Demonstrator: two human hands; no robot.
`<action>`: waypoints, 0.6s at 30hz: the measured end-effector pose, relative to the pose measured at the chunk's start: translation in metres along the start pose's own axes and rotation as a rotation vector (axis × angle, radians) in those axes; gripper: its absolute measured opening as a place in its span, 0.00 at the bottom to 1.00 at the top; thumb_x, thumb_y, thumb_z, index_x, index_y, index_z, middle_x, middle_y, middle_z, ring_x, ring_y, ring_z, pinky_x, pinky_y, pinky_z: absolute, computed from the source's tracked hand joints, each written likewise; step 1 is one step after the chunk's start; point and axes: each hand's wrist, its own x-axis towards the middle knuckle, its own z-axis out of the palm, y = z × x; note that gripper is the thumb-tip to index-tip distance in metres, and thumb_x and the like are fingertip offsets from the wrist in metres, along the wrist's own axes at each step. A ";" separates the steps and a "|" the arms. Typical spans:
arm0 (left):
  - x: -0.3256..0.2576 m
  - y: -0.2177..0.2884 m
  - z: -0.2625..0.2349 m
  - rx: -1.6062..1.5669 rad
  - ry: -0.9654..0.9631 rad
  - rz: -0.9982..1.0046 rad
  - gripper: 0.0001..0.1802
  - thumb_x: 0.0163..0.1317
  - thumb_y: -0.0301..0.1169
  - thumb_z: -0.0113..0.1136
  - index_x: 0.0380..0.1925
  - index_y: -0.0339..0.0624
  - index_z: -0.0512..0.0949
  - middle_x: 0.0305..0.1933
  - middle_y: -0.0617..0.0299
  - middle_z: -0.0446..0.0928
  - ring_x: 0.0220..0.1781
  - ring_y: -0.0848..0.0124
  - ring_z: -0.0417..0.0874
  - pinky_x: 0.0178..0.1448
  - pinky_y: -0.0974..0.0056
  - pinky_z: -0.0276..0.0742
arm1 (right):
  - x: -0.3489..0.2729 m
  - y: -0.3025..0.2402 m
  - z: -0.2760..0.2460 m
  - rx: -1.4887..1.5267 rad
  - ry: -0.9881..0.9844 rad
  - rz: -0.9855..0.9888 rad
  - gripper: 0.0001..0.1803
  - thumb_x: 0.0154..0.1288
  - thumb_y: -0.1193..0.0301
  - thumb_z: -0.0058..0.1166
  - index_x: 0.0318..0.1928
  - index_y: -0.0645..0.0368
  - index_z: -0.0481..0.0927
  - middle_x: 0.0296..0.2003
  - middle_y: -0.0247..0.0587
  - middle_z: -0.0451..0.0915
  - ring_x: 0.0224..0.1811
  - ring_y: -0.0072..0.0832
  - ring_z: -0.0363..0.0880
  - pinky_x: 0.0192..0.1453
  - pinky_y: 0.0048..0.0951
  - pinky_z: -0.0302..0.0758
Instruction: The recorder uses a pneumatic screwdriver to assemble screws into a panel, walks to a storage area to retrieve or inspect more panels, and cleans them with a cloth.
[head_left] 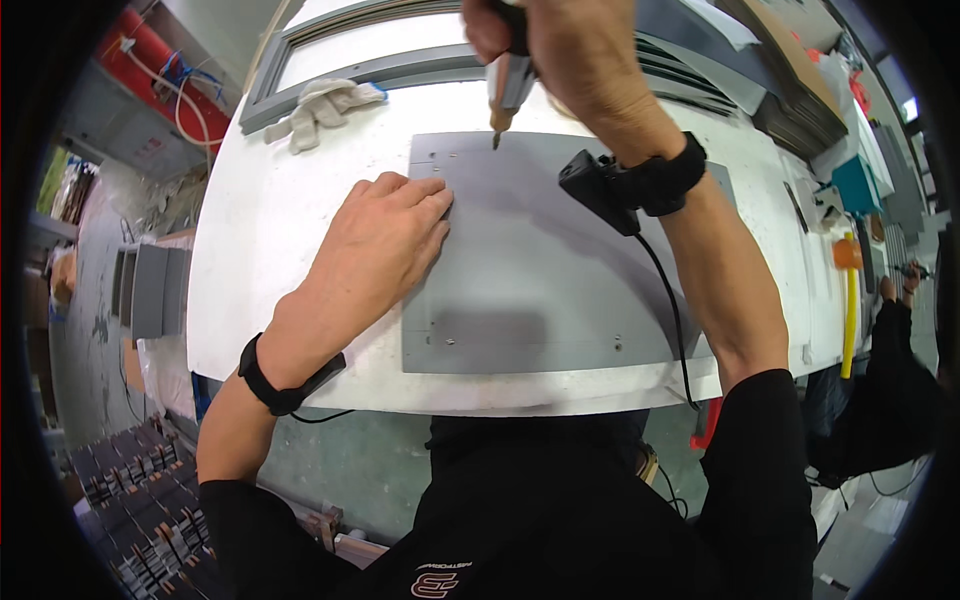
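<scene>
A flat grey metal panel (pixel 540 270) lies on a white worktable (pixel 260 250). My left hand (pixel 385 240) rests flat on the panel's left edge, fingers together, pressing it down. My right hand (pixel 545 45) is raised over the panel's far edge and grips a powered screwdriver (pixel 508 85). The driver's tip points down, just above small holes near the panel's top left corner. Both wrists wear black bands; a small black device with a cable sits at my right wrist (pixel 600 190).
A pair of white work gloves (pixel 320 108) lies at the table's far left beside a grey frame (pixel 360 70). An orange-headed yellow mallet (pixel 848 300) lies at the right. Grey panels are stacked far right and on the floor at left. Another person's sleeve (pixel 890 330) shows at right.
</scene>
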 end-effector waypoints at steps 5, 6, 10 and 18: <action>0.044 0.044 0.014 -0.279 0.043 0.093 0.11 0.68 0.29 0.64 0.48 0.40 0.82 0.42 0.53 0.83 0.47 0.54 0.82 0.53 0.53 0.79 | -0.020 -0.051 -0.066 0.012 0.201 -0.066 0.29 0.76 0.42 0.54 0.34 0.57 0.76 0.24 0.37 0.79 0.12 0.16 0.70 0.14 0.21 0.67; 0.055 0.052 0.018 -0.266 0.045 0.128 0.09 0.67 0.29 0.64 0.45 0.40 0.82 0.40 0.54 0.82 0.46 0.55 0.82 0.51 0.54 0.79 | -0.027 -0.055 -0.077 0.019 0.237 -0.050 0.29 0.76 0.41 0.53 0.35 0.56 0.76 0.25 0.37 0.79 0.12 0.16 0.70 0.14 0.21 0.67; 0.087 0.072 0.034 -0.280 0.028 0.194 0.09 0.67 0.29 0.64 0.46 0.41 0.82 0.39 0.55 0.82 0.45 0.55 0.82 0.51 0.53 0.79 | -0.048 -0.058 -0.106 0.002 0.322 -0.005 0.28 0.78 0.41 0.50 0.36 0.55 0.74 0.26 0.36 0.80 0.12 0.15 0.69 0.15 0.20 0.68; 0.107 0.076 0.052 -0.102 -0.050 0.314 0.07 0.64 0.27 0.61 0.41 0.39 0.81 0.38 0.56 0.79 0.43 0.56 0.81 0.48 0.56 0.82 | -0.069 -0.071 -0.122 0.105 0.341 0.027 0.28 0.80 0.42 0.45 0.36 0.55 0.71 0.25 0.35 0.78 0.12 0.16 0.70 0.14 0.20 0.67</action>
